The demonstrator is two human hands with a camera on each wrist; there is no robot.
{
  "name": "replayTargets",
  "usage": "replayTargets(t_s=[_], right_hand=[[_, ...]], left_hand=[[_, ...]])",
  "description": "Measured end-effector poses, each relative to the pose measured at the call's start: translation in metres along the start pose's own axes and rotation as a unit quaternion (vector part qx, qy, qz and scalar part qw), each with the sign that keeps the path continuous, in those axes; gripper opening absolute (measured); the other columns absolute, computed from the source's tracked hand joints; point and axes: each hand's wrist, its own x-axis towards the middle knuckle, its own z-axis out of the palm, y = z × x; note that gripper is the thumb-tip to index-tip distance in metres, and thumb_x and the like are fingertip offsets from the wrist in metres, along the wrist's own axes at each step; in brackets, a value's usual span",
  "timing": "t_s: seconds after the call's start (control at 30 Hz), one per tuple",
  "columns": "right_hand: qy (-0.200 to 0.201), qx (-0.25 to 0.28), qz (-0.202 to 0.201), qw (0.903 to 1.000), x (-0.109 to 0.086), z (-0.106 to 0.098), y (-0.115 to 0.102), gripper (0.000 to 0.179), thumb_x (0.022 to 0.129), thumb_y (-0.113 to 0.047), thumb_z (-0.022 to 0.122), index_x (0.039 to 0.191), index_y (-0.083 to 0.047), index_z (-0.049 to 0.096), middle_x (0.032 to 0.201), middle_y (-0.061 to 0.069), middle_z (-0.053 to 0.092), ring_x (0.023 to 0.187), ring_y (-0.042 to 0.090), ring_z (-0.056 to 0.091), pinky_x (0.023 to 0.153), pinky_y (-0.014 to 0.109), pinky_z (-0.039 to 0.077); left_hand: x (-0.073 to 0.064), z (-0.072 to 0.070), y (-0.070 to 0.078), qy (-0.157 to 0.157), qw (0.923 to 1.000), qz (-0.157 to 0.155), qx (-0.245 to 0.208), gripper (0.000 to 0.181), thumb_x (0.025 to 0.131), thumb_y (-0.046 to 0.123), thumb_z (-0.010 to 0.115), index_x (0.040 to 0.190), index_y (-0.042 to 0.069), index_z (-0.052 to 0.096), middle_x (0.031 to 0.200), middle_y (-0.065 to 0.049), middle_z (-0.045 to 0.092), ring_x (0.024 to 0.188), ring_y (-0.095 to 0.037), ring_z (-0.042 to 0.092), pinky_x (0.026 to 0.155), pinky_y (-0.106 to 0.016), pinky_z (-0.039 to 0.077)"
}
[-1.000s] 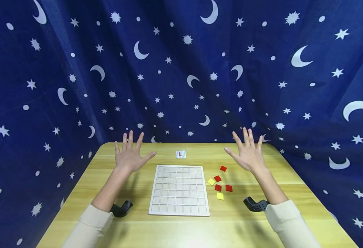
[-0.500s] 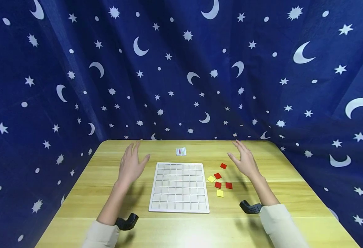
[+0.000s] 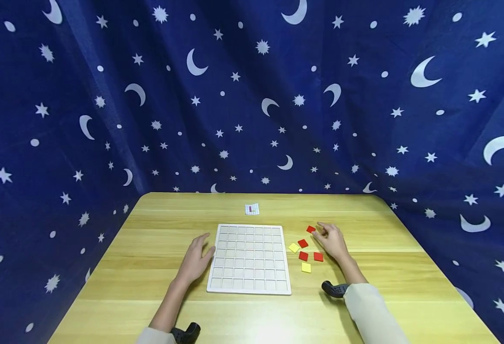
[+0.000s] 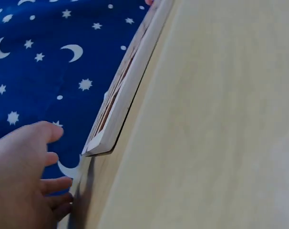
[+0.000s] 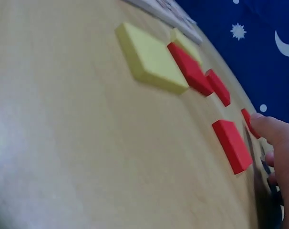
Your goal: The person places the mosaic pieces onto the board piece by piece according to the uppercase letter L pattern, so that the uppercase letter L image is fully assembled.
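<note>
My right hand (image 3: 333, 242) reaches down at the farthest red tile (image 3: 310, 229), its thumb and fingertips close to the tile's right side. In the right wrist view the thumb overlaps that tile, and I cannot tell whether they touch. My left hand (image 3: 195, 262) lies low beside the left edge of a white gridded board (image 3: 248, 293), its fingers loosely bent and holding nothing. In the left wrist view a small gap separates that hand from the board's corner. More red tiles (image 3: 318, 257) and two yellow tiles (image 3: 306, 268) lie flat to the right of the board.
A small card (image 3: 252, 209) printed with a grid and a coloured mark lies behind the board. The wooden table (image 3: 148, 267) ends at a blue curtain (image 3: 252, 95) with moons and stars. A black wrist mount (image 3: 334, 289) sits on each forearm.
Both hands have come down from raised, spread poses. The right has moved inward to the farthest red tile; the left has dropped beside the board. Tiles and board have stayed in place.
</note>
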Motion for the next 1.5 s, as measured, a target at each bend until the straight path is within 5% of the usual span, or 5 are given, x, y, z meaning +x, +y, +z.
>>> replayTargets(t_s=[0.37,0.6,1.03,1.27,1.5], right_hand=[[-0.037,-0.053,0.070,0.9955,-0.002,0.003,0.002,0.044,0.084,-0.039,0.065,0.113,-0.006,0.065,0.048,-0.002,0.043,0.044,0.012,0.037,0.041,0.027,0.029],[-0.024,-0.043,0.075,0.9960,0.001,0.004,-0.002,0.037,0.084,-0.034,0.067,0.109,-0.007,0.066,0.049,-0.002,0.045,0.043,0.013,0.036,0.039,0.027,0.028],[0.014,0.027,-0.027,0.9992,0.018,0.015,-0.084,0.032,0.084,-0.031,0.067,0.109,-0.011,0.067,0.046,-0.009,0.023,0.040,0.004,0.018,0.036,0.021,0.018],[0.006,0.054,-0.079,0.9953,0.019,0.048,-0.116,0.028,0.083,-0.027,0.069,0.106,-0.010,0.068,0.046,-0.012,0.022,0.041,0.002,0.016,0.036,0.018,0.014],[-0.048,0.056,-0.090,0.9932,0.010,0.092,-0.138,0.028,0.082,-0.025,0.070,0.105,-0.011,0.069,0.046,-0.013,0.021,0.041,0.001,0.015,0.037,0.018,0.015]], left_hand=[[-0.011,0.015,-0.019,-0.013,0.9915,0.055,0.117,0.057,0.093,0.033,0.053,0.138,0.003,0.040,0.142,-0.015,0.038,0.133,-0.032,0.028,0.110,-0.049,0.021],[-0.008,0.014,-0.020,-0.023,0.9916,0.056,0.115,0.055,0.094,0.033,0.052,0.139,0.004,0.040,0.143,-0.012,0.038,0.134,-0.029,0.028,0.111,-0.044,0.022],[-0.012,0.017,-0.021,-0.017,0.9897,0.083,0.115,0.046,0.094,0.029,0.053,0.134,0.008,0.049,0.140,-0.008,0.043,0.130,-0.027,0.035,0.107,-0.045,0.029],[-0.012,0.016,-0.021,-0.028,0.9835,0.119,0.134,0.049,0.095,0.032,0.050,0.137,0.006,0.044,0.143,-0.008,0.039,0.132,-0.026,0.033,0.110,-0.041,0.024],[-0.013,0.016,-0.019,-0.034,0.9825,0.115,0.143,0.050,0.095,0.033,0.051,0.136,0.006,0.045,0.143,-0.006,0.039,0.132,-0.024,0.033,0.111,-0.040,0.023]])
